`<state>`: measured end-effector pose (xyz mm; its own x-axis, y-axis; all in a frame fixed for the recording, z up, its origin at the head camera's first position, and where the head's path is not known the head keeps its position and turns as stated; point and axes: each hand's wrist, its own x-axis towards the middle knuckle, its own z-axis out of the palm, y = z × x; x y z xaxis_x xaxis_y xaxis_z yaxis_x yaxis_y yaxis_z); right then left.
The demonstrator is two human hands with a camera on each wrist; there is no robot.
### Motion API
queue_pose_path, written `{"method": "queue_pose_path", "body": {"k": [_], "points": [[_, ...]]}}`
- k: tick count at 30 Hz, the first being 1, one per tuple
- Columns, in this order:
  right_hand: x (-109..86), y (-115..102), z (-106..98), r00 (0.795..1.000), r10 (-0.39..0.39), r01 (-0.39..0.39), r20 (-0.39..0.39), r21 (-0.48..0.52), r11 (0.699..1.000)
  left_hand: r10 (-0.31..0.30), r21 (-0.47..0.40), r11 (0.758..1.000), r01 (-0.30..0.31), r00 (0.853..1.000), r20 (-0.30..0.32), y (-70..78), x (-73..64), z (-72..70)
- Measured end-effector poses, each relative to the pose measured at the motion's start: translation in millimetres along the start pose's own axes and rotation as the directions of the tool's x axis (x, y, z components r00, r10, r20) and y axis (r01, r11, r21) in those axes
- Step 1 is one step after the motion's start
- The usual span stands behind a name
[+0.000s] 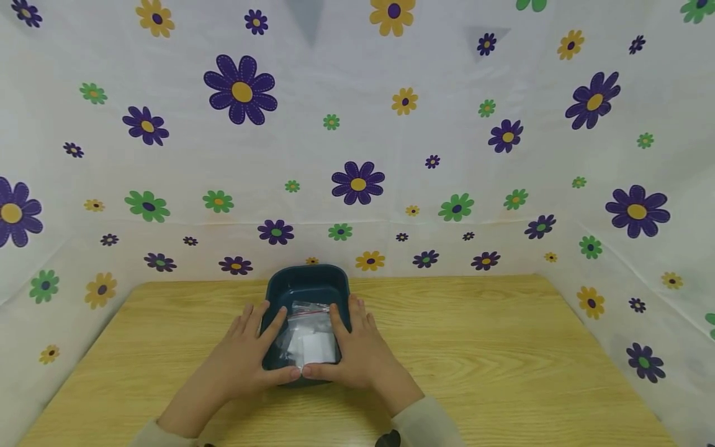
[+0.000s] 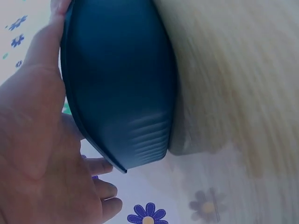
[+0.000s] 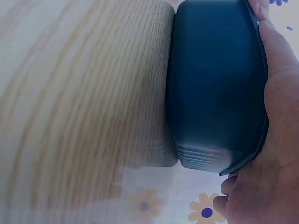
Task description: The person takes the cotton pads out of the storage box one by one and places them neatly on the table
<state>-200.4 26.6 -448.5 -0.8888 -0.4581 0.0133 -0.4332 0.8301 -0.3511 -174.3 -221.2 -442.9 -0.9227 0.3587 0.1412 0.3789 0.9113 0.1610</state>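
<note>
A dark teal plastic tub stands on the table, with clear zip bags inside. A red line crosses one bag's top, and a white rectangular piece shows among the bags. My left hand rests along the tub's left rim with its fingers spread and fairly straight. On the opposite rim lies my right hand, its fingers extended the same way. Both thumbs lie at the front rim, their tips almost meeting. From each wrist view, the tub's outer wall is seen beside the palm.
A light wood-grain table spreads to both sides of the tub. Behind it and at either side hangs a white cloth printed with purple, yellow and green flowers. The tub stands near the table's back edge.
</note>
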Motion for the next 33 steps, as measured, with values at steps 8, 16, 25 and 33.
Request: {"method": "queue_pose_path", "body": {"k": [8, 16, 25, 33], "points": [[0.9, -1, 4, 1.0, -0.018, 0.018, -0.005, -0.015, 1.0, -0.035, -0.068, 0.997, 0.04, 0.996, 0.079, -5.8, 4.0, 0.9], [0.2, 1, 3, 1.0, -0.007, 0.007, 0.0, 0.047, 0.999, -0.033, -0.087, 0.995, 0.04, 0.997, 0.076, -4.6, 6.1, 1.5], [1.4, 5, -19, 0.995, -0.005, 0.048, -0.1, 0.423, 0.905, -0.032, -0.122, 0.992, 0.043, 0.995, 0.091, -3.5, 9.7, 5.4], [16.3, -17, -31, 0.993, 0.022, 0.079, -0.119, 0.777, 0.624, -0.038, -0.136, 0.989, 0.052, 0.994, 0.103, -3.2, 7.0, 1.8]]}}
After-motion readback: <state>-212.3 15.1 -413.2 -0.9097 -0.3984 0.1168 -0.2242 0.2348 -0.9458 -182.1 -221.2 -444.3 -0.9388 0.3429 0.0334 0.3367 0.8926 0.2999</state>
